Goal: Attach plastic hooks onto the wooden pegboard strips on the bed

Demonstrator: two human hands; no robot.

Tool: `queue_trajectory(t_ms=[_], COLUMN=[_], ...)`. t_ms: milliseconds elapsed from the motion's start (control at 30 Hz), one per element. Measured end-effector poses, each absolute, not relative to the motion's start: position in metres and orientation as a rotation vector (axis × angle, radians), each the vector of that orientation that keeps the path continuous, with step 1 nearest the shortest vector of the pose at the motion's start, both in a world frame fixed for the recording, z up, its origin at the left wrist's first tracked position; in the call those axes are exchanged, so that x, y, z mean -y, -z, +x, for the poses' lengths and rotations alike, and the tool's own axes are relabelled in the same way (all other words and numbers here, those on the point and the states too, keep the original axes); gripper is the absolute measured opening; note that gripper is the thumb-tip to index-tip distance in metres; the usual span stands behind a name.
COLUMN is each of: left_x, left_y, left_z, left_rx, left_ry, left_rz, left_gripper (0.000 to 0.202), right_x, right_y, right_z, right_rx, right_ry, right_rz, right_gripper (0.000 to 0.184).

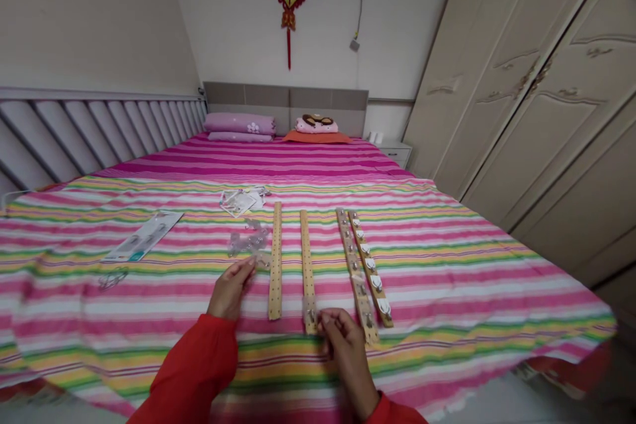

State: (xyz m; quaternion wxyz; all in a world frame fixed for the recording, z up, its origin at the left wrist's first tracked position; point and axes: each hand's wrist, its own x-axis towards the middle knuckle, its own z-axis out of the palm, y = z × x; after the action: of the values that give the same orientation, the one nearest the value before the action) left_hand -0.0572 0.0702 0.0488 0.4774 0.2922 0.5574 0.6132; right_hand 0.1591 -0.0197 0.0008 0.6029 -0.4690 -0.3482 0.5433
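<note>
Several narrow wooden strips with rows of holes lie side by side on the striped bedspread [447, 258]. My left hand [231, 291] reaches to the left of the leftmost strip [275, 262], fingers pinched at a small clear piece with a metal hook [259, 258]. My right hand [342, 338] is closed at the near end of the second strip [307, 268], pinching a small clear piece there. The two strips on the right [365, 265] carry rows of metal hooks. Both sleeves are red.
Clear plastic hook packs [247, 240] and opened packaging [241, 201] lie left of the strips; a long card package [144, 236] sits farther left. Pillows [240, 124] rest at the headboard. A cream wardrobe [536, 99] stands at right, a padded wall panel [74, 132] at left.
</note>
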Motion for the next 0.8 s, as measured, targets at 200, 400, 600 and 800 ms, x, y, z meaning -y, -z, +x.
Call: queue_trajectory(t_ms=[200,400,600,800], left_x=[-0.040,-0.029,-0.028,-0.023], left_y=[-0.050,-0.049,-0.050,-0.038], left_z=[-0.020,-0.001,0.009,0.014], left_rx=[-1.169,-1.183,-1.182,-1.160], left_ry=[-1.330,-1.175,-1.170,-1.146], left_rz=[0.585,0.896,0.915,0.909], left_gripper=[0.024,0.047,0.050,0.060], right_x=[0.005,-0.007,-0.014,-0.001], right_y=[-0.029,-0.033,-0.026,-0.053], right_z=[0.148,0.151,0.152,0.156], right_rx=[0.857,0.879,0.916,1.637], right_ry=[-1.327,-1.301,-1.318,-0.451], right_rz=[-1.000,-0.985,-1.044,-1.184], right_gripper=[0.043,0.038,0.032,0.015])
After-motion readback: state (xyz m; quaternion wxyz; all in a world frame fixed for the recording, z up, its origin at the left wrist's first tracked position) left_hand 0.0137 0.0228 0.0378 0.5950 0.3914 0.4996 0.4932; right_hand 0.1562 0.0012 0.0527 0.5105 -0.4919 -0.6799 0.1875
